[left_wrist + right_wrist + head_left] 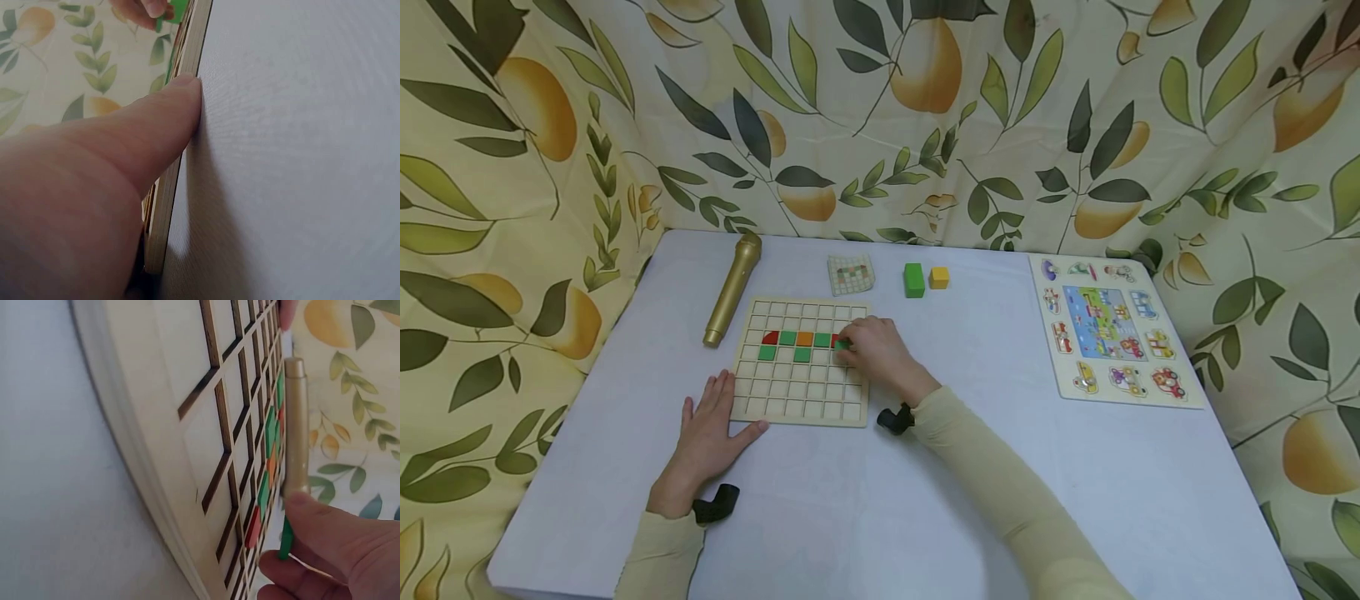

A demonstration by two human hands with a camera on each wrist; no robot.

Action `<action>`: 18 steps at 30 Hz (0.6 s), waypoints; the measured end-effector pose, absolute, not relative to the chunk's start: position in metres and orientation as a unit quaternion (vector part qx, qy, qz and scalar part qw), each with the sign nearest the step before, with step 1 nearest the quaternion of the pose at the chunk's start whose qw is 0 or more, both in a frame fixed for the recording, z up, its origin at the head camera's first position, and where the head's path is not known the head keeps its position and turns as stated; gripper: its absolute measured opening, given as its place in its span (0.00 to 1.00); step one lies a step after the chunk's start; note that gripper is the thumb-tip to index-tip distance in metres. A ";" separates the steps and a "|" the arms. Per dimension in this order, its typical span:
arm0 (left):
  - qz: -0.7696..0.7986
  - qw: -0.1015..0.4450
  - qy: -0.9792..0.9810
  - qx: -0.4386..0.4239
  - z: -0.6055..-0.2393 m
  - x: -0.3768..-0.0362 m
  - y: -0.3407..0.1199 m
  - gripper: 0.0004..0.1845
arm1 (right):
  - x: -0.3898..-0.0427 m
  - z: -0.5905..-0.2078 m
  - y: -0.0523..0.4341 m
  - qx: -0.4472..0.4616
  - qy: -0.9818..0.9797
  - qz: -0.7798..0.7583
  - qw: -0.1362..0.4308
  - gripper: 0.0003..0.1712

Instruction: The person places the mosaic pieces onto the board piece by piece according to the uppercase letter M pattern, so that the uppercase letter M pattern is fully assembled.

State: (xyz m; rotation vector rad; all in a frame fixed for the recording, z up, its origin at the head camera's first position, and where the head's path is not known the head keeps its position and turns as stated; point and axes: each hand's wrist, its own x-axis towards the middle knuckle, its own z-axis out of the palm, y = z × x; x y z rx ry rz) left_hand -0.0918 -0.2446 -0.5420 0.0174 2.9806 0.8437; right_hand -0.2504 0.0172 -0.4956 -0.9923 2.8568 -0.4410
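Our right hand (872, 354) pinched a thin green tile (285, 540) over the grid board (790, 400); it looked light and stiff, best held by its edges. Our left hand (707, 437) lay flat with fingers straight, holding nothing, thumb pressing the board's near left corner.

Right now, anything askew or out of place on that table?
Nothing damaged or spilled. The small pattern card curls up instead of lying flat. The right hand pinches a green tile at the grid board; the left hand rests against the board's corner.

A pale wooden grid board (801, 392) lies flat on the white table, a thin green tile (285, 540) pinched upright over its right-hand cells.
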 end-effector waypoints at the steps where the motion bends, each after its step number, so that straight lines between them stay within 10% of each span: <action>1: 0.272 0.021 0.962 0.006 -0.542 -0.092 -0.245 0.54 | -0.250 -0.495 0.016 -0.325 0.934 -0.140 0.043 0.17; 18: 0.268 0.014 0.963 0.006 -0.541 -0.091 -0.243 0.53 | -0.248 -0.502 0.004 -0.322 0.939 -0.115 0.050 0.14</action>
